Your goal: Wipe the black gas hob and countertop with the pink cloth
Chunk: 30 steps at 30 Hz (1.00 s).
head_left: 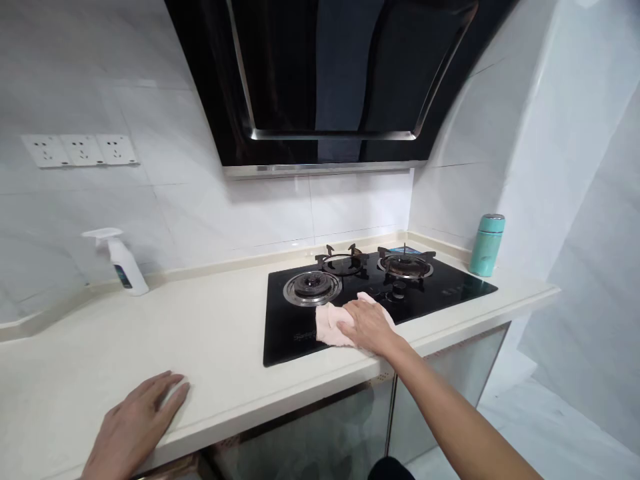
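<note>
While, in the head view, the left hand (135, 415) is resting on the near left countertop (200, 320), fingers loosely spread and holding nothing, the right hand (369, 325) is holding a pink cloth (329, 327) under bent fingers at the near edge of the hob (281, 327). Wiping seems under way; the right burner (407, 268) is carrying a pan support (429, 256), the left burner (312, 285) is sitting bare, and dark gloss is perhaps hiding what is left.

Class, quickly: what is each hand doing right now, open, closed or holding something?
Left hand: open, palm down on the countertop.
Right hand: over the pink cloth on the hob; whether its grip is closed cannot be told.
</note>
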{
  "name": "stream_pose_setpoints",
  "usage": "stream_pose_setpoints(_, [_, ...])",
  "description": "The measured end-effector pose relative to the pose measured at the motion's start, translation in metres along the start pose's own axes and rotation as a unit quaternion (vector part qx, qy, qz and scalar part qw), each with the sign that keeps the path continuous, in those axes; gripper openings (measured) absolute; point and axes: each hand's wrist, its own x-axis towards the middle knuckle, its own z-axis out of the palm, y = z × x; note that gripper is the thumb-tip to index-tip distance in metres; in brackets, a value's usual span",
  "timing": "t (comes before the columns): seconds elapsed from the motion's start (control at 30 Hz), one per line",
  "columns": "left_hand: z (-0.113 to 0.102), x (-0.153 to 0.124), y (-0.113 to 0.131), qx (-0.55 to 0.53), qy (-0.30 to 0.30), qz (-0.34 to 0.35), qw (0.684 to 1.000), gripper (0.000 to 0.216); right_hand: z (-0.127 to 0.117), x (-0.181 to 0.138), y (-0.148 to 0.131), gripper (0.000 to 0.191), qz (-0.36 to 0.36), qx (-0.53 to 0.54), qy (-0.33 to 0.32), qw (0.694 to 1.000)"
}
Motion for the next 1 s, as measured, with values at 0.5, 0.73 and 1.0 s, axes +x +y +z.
stream_pose_setpoints(0.5, [0.002,0.003,-0.005,0.010,-0.018,-0.002,1.000,0.068,-0.018,-0.027,0.105,0.044,0.012,-0.049,0.032,0.998])
stream_pose_setpoints(0.73, [0.014,0.007,-0.017,0.016,-0.018,0.004,1.000,0.066,-0.030,-0.051,0.135,0.034,0.112,-0.120,0.038,0.986])
stream_pose_setpoints(1.0, [0.012,0.006,-0.012,0.037,-0.022,0.004,0.999,0.068,-0.053,-0.065,0.206,0.035,0.297,-0.189,0.058,0.934])
